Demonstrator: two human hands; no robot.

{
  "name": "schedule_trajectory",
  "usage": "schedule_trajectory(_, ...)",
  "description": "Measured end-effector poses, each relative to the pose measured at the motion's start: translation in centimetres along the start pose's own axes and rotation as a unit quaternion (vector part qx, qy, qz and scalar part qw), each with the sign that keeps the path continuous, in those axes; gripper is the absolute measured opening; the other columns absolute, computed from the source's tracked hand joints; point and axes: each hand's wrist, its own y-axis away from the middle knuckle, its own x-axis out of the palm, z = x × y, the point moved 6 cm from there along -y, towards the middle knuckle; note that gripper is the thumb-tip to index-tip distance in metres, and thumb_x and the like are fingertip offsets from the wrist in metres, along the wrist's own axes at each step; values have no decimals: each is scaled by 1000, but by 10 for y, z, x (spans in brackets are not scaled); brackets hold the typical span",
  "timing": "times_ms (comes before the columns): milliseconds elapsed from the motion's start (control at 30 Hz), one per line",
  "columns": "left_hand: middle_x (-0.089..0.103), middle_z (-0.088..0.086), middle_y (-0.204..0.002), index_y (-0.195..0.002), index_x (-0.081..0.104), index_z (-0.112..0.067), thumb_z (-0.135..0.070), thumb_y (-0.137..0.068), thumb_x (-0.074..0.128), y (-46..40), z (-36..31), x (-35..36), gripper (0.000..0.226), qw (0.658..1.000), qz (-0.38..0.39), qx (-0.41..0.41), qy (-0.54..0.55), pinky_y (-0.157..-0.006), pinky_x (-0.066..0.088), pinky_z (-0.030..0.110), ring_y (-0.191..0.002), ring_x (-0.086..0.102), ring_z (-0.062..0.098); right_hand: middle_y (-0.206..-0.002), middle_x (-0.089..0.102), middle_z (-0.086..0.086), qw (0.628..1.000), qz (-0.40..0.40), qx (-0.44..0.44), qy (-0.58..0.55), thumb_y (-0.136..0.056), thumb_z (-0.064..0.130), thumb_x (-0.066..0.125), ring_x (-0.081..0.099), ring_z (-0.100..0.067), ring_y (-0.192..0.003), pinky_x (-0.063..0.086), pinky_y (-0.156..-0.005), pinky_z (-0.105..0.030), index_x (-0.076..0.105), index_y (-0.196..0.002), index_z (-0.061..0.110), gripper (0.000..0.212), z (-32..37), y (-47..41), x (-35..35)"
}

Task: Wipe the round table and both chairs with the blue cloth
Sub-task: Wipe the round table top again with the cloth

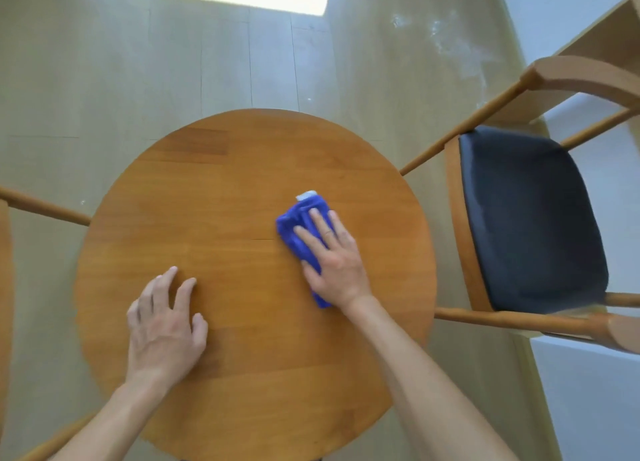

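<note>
- The floor (104, 62) is pale wood boarding with a bright patch of light on it at the far side and whitish smears near the wall (554, 10) on my right; I take the smears for dust or spill, though I cannot tell which.
- The round table (225, 190) is warm brown wood, bare but for my hands and the cloth, so I can sweep it freely.
- One chair (526, 218) stands just beside the table on my right, its dark padded seat facing up; of the other chair (38, 206) I see only wooden rails at the left edge. Neither looks wiped yet, I judge.
- My left hand (162, 325) rests on the tabletop near me, fingers spread and loosely bent, holding nothing, I think to steady myself.
- My right hand (332, 259) lies flat with straight fingers, pressing down so that the whole palm drives the wipe.
- The blue cloth (294, 228) sits bunched under that hand, right of the table's middle, a pale tag showing at its far end.
</note>
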Motion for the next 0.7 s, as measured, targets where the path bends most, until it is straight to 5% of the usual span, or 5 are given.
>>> schedule_trajectory(167,39,19,-143,-124,58,-8,-49,-78,36,11,-33,17,65,1000,28,-8,-7,-103,31,58,-133,34,39,-157,29,-4,980,-21,196,16,-83,24,68,23,-34,-145,37,-107,-51,48,-141,23,61,-123,48,-38)
schedule_trajectory(300,32,13,-150,-130,56,-13,-40,-80,69,11,-24,26,58,999,44,-18,-25,-109,30,56,-139,25,32,-157,28,-6,956,-65,286,9,-87,20,65,20,-34,-145,29,-111,-49,46,-143,19,59,-154,72,-47)
schedule_trajectory(467,12,3,-159,-144,39,-24,-49,-86,58,13,-18,26,67,997,77,-15,-9,-117,21,46,-146,7,23,-157,26,-15,849,-146,504,-59,-91,29,49,21,-39,-142,18,-115,-44,38,-147,16,59,-152,110,-42)
schedule_trajectory(533,4,1,-161,-148,31,-26,-52,-88,53,15,-17,25,68,997,77,-10,5,-118,18,44,-147,0,21,-156,26,-17,833,-167,525,-45,-83,35,40,22,-42,-141,23,-111,-50,39,-146,14,67,-128,117,-37)
schedule_trajectory(700,2,3,-161,-151,23,-26,-50,-90,49,19,-12,21,70,996,86,38,5,-118,14,40,-148,-1,22,-158,23,-16,865,-144,480,8,-82,35,40,17,-43,-143,25,-108,-54,38,-147,14,68,-40,86,-5)
